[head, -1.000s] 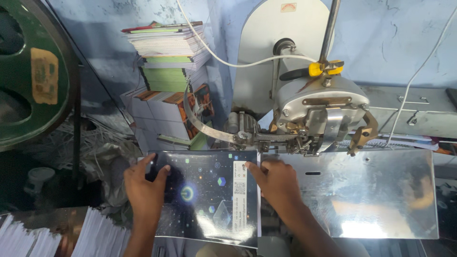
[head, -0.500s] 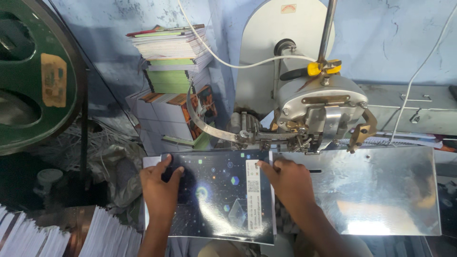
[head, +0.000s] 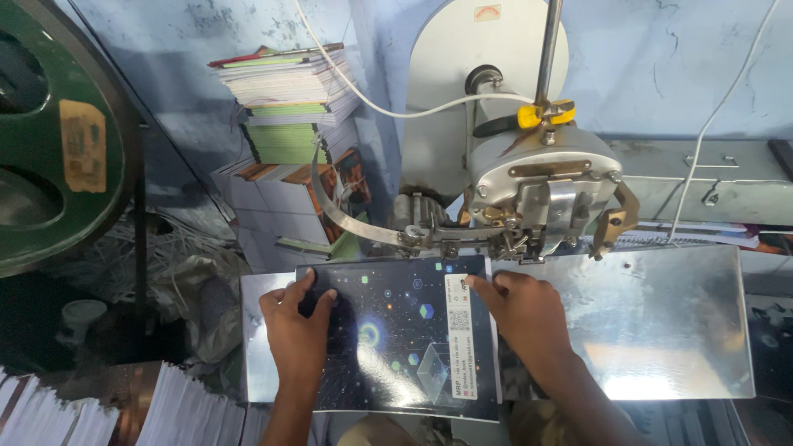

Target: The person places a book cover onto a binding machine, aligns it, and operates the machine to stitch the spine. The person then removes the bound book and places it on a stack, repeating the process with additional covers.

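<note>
While flat on the bench (head: 661,330):
Booklet (head: 396,330): at rear edge, under stitcher (head: 537,198).
Left hand (head: 299,330): grip flat, pressing booklet.
Right hand (head: 520,314): same.

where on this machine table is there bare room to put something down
Bare metal shows on the shiny table right of the right hand, below the stitching head. A narrow strip lies left of the left hand. The dark booklet crowds the middle.
</note>
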